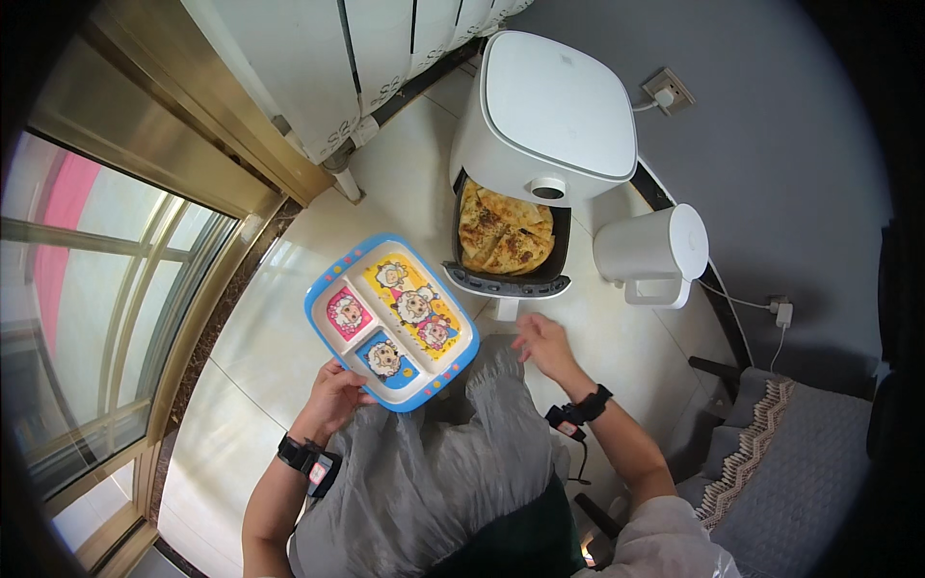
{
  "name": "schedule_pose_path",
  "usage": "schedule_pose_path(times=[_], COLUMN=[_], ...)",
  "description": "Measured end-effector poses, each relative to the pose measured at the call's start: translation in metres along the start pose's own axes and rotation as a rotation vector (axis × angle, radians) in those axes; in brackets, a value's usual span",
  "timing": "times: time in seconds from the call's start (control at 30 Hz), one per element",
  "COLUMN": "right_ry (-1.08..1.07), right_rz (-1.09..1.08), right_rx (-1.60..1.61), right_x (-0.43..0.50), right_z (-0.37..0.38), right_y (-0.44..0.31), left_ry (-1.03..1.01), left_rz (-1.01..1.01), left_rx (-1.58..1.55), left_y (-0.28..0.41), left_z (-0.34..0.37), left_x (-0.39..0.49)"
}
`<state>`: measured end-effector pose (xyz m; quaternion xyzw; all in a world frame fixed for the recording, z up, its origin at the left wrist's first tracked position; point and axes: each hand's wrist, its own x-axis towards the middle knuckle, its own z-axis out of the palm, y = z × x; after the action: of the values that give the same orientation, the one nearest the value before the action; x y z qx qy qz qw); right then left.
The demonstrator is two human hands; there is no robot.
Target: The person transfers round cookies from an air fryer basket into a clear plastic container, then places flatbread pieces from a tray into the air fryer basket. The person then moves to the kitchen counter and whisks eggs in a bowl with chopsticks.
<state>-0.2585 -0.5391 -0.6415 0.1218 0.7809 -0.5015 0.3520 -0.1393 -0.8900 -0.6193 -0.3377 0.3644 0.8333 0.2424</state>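
With my left hand [336,397] I grip the near left edge of a blue-rimmed children's divided plate [426,379], which has three sections printed with cartoon sheep. My right hand [543,347] holds nothing; its fingers are loosely curled just below the white handle [506,309] of an air fryer basket, without clear contact. The basket [564,249] is pulled out from the white air fryer [556,108]. Browned flatbread pieces [506,231] lie inside it.
A white electric kettle [636,249] stands right of the basket. A radiator [289,65] is behind left, a gold-framed glass door [108,238] at left. Cords run to wall sockets [668,90] at right. A chair with a grey quilted cover [795,448] stands at lower right.
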Motion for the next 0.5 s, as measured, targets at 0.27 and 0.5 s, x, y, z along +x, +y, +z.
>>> schedule_pose_path(times=[0.27, 0.5], right_ry=[-0.127, 0.015], right_rz=[0.11, 0.019], right_rx=[0.464, 0.389], right_x=[0.04, 0.073], right_z=[0.033, 0.002], right_y=[0.034, -0.009], left_ry=[0.097, 0.07], left_rz=[0.06, 0.042], left_rx=[-0.002, -0.023], left_y=[0.002, 0.001], left_z=[-0.004, -0.005], left_x=[-0.005, -0.007])
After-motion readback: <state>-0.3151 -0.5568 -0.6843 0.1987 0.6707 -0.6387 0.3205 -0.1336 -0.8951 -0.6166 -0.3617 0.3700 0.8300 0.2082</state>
